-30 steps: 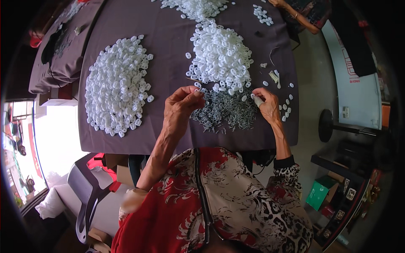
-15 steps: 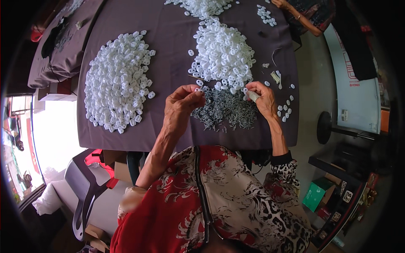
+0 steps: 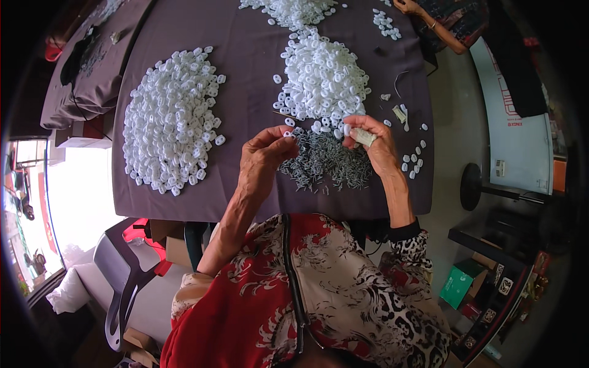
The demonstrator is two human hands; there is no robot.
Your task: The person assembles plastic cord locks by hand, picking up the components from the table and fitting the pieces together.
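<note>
My left hand is closed in a pinch on a small white oval plastic piece, at the left edge of a heap of small grey pins. Across that heap, my right hand pinches another white oval piece between thumb and forefinger. Pale tape is wrapped round one of its fingers. Just beyond both hands rises a pile of white oval pieces, many showing two holes. Whether a pin sits in either held piece is too small to tell.
A larger pile of white pieces covers the left of the dark tablecloth. Loose white pieces lie near the right edge, by a small pale tube-like item. Another person's hand works at the far right. A grey chair stands lower left.
My right hand has moved left and slightly inward over the pins, with its white piece now showing more face-on. My left hand stays almost in place.
</note>
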